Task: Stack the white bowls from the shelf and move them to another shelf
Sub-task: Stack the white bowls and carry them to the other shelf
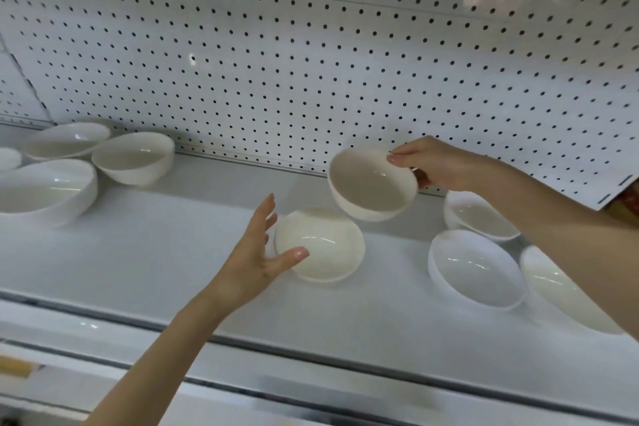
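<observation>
My right hand (432, 162) pinches the rim of a white bowl (370, 183), holding it tilted in the air above the white shelf (173, 252). Just below and left of it a second white bowl (321, 245) sits on the shelf. My left hand (259, 252) is beside that bowl with fingers spread, the thumb touching its near rim. Three more white bowls stand at the right: one at the back (479, 214), one in front (475, 270), one partly hidden by my right forearm (560, 290).
Several white bowls cluster at the shelf's left end, the largest (48, 190) nearest the edge, two others (135, 159) (67, 140) behind it. A white pegboard (311, 62) backs the shelf. A lower shelf edge (311, 387) runs along the bottom.
</observation>
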